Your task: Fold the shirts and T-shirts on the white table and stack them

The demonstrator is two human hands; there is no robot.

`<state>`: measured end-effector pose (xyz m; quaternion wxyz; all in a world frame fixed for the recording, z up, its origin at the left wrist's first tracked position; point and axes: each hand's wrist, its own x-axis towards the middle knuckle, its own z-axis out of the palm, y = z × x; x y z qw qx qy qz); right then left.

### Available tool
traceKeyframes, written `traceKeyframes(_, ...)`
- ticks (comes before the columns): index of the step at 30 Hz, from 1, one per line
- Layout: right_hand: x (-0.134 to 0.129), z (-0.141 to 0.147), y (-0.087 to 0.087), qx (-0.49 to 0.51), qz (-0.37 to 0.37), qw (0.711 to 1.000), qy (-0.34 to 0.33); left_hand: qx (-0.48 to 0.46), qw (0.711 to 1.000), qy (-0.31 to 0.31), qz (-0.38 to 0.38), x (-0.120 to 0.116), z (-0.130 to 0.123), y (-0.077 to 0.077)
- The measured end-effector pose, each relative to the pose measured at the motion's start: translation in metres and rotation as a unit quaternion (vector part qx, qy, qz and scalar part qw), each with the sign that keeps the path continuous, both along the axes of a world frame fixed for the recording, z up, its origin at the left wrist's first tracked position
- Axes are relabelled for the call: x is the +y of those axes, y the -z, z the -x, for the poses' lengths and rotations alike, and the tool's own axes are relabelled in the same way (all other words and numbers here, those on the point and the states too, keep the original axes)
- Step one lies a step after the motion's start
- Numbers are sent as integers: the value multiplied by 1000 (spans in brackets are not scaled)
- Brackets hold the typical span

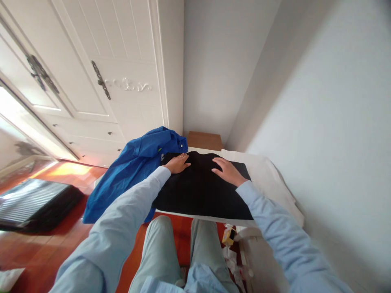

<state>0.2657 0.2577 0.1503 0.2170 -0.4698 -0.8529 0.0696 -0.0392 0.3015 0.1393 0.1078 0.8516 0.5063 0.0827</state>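
Note:
A piece of black cloth [204, 191] lies spread over a white-topped surface in front of my knees. Near its far left part rests my left hand [177, 163], palm down with fingers stretched forward. My right hand [227, 170] lies on the far right part of the cloth, its fingers extended and slightly spread. Neither hand grips anything. To the left, a crumpled blue garment [137, 162] drapes over the edge and touches the black cloth. White cloth or paper [269, 175] shows beyond the black cloth on the right.
A white wardrobe [128, 49] stands at the left, and a grey-white wall [330, 122] closes off the right. Behind the surface is a brown wooden box-like piece [205, 140]. A black ribbed object [36, 203] lies on the red-brown floor [67, 244].

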Motion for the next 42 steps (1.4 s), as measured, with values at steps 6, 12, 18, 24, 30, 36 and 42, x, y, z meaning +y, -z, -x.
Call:
traceKeyframes(6, 17, -11, 57, -163, 118, 978, 58, 27, 997, -71, 35, 16, 13, 45)
traceKeyframes(12, 3, -69, 85, -168, 95, 979, 70, 17, 993, -119, 19, 20, 14, 56)
traceKeyframes(18, 2, -66, 76, -154, 110, 979, 82, -4, 996, -89, -15, 10, 7, 41)
traceKeyframes(24, 10, -20, 64, -116, 72, 990, 44, -13, 993, 110, -44, -4, -15, 35)
traceKeyframes(30, 18, -50, 74, -141, 105, 980, 98, 1, 999, 36, 25, -2, 3, 51)
traceKeyframes(36, 13, -96, 83, -130, 98, 980, 111, 3, 1000, -11, 24, 0, 27, 53)
traceKeyframes(42, 4, -80, 74, -127, 86, 979, 134, 18, 998, -60, -32, -7, 43, 51)
